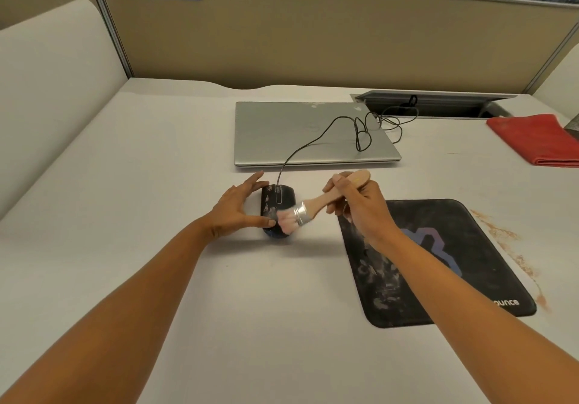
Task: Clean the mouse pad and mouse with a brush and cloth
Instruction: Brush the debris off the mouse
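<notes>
A black wired mouse point(279, 198) smeared with pale dust sits on the white desk, left of the mouse pad. My left hand point(239, 208) steadies it from the left, fingers straight along its side and thumb at its near end. My right hand point(357, 203) grips the wooden handle of a paintbrush point(316, 204). The brush's pinkish bristles lie on the mouse's near right side. The black mouse pad point(454, 265), dusty along its left part, lies at the right under my right forearm. A folded red cloth point(539, 139) rests at the far right.
A shut silver laptop point(300, 134) lies behind the mouse, with the mouse cable point(360, 128) looped over it into an open cable tray point(438, 106). Reddish dust point(507, 240) streaks the desk right of the pad. Partition walls point(313, 37) close the desk at the back and left.
</notes>
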`<action>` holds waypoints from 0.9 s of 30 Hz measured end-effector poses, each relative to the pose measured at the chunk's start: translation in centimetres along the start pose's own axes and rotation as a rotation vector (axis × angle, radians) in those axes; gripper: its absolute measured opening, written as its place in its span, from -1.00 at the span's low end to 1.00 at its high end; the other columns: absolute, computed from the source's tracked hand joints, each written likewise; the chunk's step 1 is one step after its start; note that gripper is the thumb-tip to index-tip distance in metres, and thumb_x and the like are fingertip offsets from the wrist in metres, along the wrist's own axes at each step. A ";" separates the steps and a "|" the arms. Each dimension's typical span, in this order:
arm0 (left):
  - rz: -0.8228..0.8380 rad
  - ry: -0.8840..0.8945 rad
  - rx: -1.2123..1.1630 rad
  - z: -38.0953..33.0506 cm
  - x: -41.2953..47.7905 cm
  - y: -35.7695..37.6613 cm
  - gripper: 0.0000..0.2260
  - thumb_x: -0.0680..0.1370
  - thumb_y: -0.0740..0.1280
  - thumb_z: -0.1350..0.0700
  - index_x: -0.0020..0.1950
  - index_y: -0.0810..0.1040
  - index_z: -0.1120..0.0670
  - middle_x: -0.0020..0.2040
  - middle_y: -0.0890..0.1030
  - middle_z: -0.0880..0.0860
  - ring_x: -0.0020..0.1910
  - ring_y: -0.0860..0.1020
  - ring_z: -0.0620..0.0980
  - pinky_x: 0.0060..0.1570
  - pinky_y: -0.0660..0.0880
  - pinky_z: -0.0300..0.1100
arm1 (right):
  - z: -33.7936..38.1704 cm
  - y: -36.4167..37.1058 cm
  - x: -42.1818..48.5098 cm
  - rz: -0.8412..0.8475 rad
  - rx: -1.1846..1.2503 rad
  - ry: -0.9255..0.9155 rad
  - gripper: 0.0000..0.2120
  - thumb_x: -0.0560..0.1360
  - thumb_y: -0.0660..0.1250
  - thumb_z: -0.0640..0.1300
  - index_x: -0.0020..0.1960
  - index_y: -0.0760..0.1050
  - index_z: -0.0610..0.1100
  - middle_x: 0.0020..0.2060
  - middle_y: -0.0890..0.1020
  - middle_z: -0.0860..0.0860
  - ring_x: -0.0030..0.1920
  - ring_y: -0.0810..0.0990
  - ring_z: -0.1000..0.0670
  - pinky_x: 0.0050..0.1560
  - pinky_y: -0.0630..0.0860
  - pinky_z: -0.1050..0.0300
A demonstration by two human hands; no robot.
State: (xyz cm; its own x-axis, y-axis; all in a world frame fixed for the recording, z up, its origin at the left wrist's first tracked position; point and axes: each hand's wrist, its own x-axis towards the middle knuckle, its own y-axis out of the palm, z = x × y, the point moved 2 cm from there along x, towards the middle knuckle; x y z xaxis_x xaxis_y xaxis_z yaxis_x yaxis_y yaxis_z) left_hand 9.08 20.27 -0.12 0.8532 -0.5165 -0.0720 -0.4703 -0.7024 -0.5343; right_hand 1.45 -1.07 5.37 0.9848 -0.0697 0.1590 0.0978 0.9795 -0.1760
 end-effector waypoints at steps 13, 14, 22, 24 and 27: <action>-0.028 -0.018 0.070 0.0 0.1 0.0 -0.05 0.20 0.45 -0.11 0.50 0.06 -0.05 0.42 0.34 -0.07 0.41 0.24 0.02 0.43 0.11 0.07 | -0.1 0.5 1.8 -0.092 -0.060 0.093 -0.68 0.60 0.12 -0.14 -0.24 0.54 -0.16 -0.48 0.59 -0.01 -0.53 0.51 0.17 -0.51 0.38 0.42; -0.029 -0.021 0.076 0.1 0.1 0.0 -0.05 0.20 0.45 -0.12 0.50 0.06 -0.05 0.42 0.34 -0.08 0.40 0.25 0.02 0.43 0.12 0.07 | -0.2 0.4 2.0 -0.110 -0.085 0.112 -0.67 0.60 0.12 -0.13 -0.26 0.53 -0.15 -0.49 0.58 -0.02 -0.55 0.50 0.18 -0.51 0.39 0.41; -0.034 -0.013 0.093 0.1 0.2 0.0 -0.05 0.20 0.44 -0.13 0.50 0.07 -0.04 0.42 0.35 -0.08 0.39 0.26 0.02 0.42 0.14 0.06 | -0.9 0.4 3.7 -0.237 0.006 0.241 -0.69 0.60 0.12 -0.10 -0.24 0.50 -0.15 -0.47 0.56 -0.04 -0.57 0.48 0.16 -0.56 0.38 0.38; -0.033 -0.014 0.095 0.0 0.2 0.1 -0.05 0.19 0.44 -0.13 0.50 0.07 -0.04 0.42 0.34 -0.07 0.39 0.26 0.02 0.42 0.14 0.05 | -0.9 0.4 4.2 -0.245 -0.080 0.267 -0.69 0.60 0.12 -0.11 -0.24 0.49 -0.18 -0.46 0.54 -0.05 -0.55 0.47 0.13 -0.56 0.39 0.36; -0.042 -0.008 0.103 -0.1 0.0 0.1 -0.05 0.19 0.44 -0.13 0.50 0.08 -0.03 0.41 0.35 -0.07 0.38 0.26 0.02 0.42 0.14 0.04 | -0.1 -0.2 5.7 -0.322 -0.227 0.257 -0.71 0.60 0.12 -0.14 -0.17 0.50 -0.25 -0.45 0.53 -0.06 -0.49 0.49 0.07 -0.52 0.43 0.33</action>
State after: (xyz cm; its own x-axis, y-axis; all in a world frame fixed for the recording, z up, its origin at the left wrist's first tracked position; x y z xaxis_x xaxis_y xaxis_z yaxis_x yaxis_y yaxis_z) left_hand 9.02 20.13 -0.10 0.8737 -0.4834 -0.0547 -0.4089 -0.6688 -0.6209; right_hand 7.03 -1.73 6.17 0.8999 -0.4360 -0.0006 0.4050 0.8364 -0.3695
